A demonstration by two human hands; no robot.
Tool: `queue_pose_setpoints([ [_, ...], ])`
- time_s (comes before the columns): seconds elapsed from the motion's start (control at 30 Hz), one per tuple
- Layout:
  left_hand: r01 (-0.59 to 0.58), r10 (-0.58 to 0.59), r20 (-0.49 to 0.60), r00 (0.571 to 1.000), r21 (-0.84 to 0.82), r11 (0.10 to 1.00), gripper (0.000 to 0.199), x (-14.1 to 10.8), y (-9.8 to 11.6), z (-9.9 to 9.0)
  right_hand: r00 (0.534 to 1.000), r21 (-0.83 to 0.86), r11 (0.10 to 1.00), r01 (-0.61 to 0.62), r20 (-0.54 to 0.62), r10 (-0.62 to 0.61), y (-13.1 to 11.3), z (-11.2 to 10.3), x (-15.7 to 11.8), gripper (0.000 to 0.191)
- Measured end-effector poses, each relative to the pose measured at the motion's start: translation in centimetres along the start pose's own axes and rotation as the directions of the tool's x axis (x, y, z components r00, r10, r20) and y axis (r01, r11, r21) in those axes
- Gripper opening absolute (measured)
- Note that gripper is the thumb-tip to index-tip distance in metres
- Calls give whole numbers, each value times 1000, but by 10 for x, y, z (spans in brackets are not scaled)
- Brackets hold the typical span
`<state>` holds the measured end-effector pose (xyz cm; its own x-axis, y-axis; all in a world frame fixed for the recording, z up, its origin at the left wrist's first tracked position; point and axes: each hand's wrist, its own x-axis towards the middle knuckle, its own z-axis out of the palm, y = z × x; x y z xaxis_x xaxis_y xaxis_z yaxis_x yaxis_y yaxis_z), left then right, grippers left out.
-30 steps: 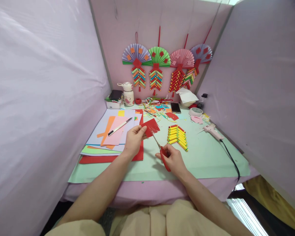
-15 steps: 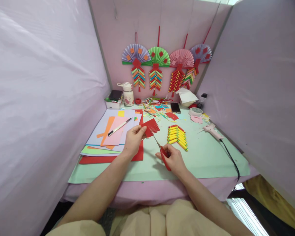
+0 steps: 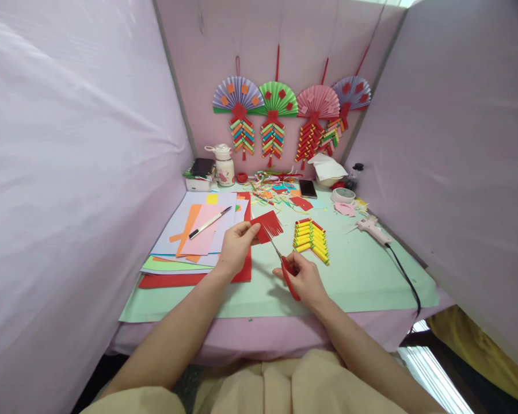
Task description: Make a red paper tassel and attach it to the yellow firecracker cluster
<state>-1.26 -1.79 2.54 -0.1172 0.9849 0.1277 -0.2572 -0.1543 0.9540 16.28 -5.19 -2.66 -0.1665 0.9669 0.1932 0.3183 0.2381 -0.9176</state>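
Observation:
Between its thumb and fingers, my left hand (image 3: 238,244) pinches a red paper piece (image 3: 265,225) whose right edge is cut into thin strips. My right hand (image 3: 304,279) is closed on the red handles of a pair of scissors (image 3: 289,278). The blades point up and left and meet the lower part of the fringed paper. Right of the paper, yellow paper rolls (image 3: 311,238) with green ends lie joined in a V-shaped pattern, with red rolls at their top.
Stacked coloured papers (image 3: 168,280) lie left with a pen (image 3: 210,222) on top. A glue gun (image 3: 373,231) with a black cord is at right. Paper scraps (image 3: 280,187), a phone (image 3: 308,189) and a bottle (image 3: 225,167) stand or lie behind. Paper fans (image 3: 278,99) hang at the back.
The red paper and my left hand have shifted slightly right. My right hand and the scissors have hardly moved.

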Motion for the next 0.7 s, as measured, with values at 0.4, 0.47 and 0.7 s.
queue_pose_setpoints([
  [0.4, 1, -1, 0, 1000, 4, 1000, 33, 0, 2, 1, 1000, 1, 1000, 4, 5, -4, 1, 0, 2, 29],
  [0.47, -6, 6, 0, 1000, 14, 1000, 33, 0, 3, 1, 1000, -13, 1000, 2, 5, -2, 2, 0, 2, 27],
  [0.7, -12, 12, 13, 1000, 50, 999, 33, 0, 2, 0, 1000, -31, 999, -6, 3, 6, 1, 0, 1, 26],
])
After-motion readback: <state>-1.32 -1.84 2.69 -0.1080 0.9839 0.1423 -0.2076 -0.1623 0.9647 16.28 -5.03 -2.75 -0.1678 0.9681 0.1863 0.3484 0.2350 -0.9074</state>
